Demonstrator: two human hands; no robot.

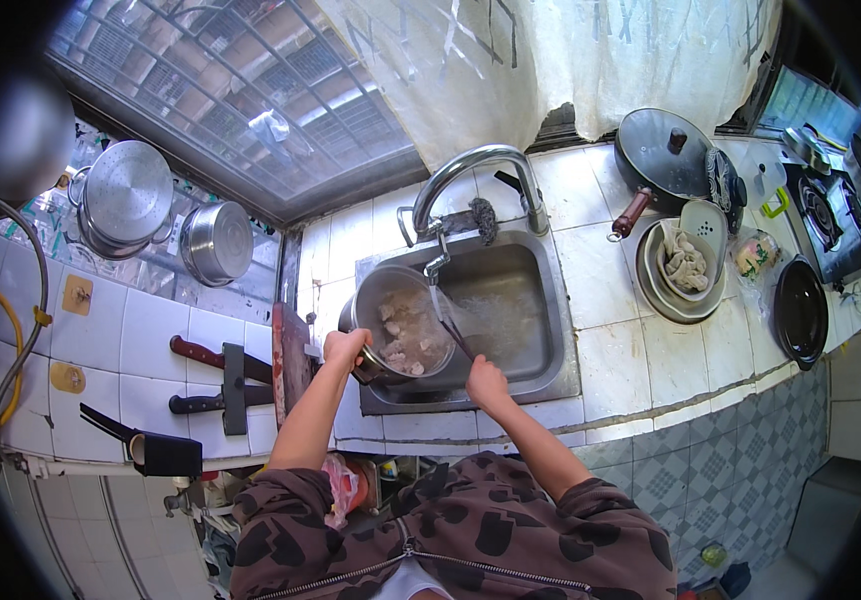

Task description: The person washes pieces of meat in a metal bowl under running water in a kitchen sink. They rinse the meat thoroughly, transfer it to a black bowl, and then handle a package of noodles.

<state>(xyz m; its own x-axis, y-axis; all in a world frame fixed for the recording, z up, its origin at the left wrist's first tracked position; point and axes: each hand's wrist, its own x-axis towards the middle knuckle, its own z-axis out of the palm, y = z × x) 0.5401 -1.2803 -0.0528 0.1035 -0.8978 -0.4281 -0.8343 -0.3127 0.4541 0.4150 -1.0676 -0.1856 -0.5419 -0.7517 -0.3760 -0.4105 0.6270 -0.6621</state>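
My left hand point(348, 351) grips the handle at the near left side of a metal pot point(379, 289). The pot is tilted to the right over the left part of a stainless steel sink point(486, 262). Cloudy water and pale pieces of meat point(394, 330) lie inside it. In my right hand point(487, 382) is a pair of dark chopsticks point(459, 340), whose tips reach the pot's right rim. A thin stream of water point(435, 300) runs from the chrome faucet point(468, 154) beside the chopstick tips. Water splashes on the sink floor.
A steel-wool scrubber point(483, 220) sits behind the sink. On the right stand a lidded wok point(663, 161), stacked bowls with a cloth point(684, 261), a dark oval dish point(800, 311) and a gas stove point(828, 214). Knives point(209, 403) hang in a rack on the left wall.
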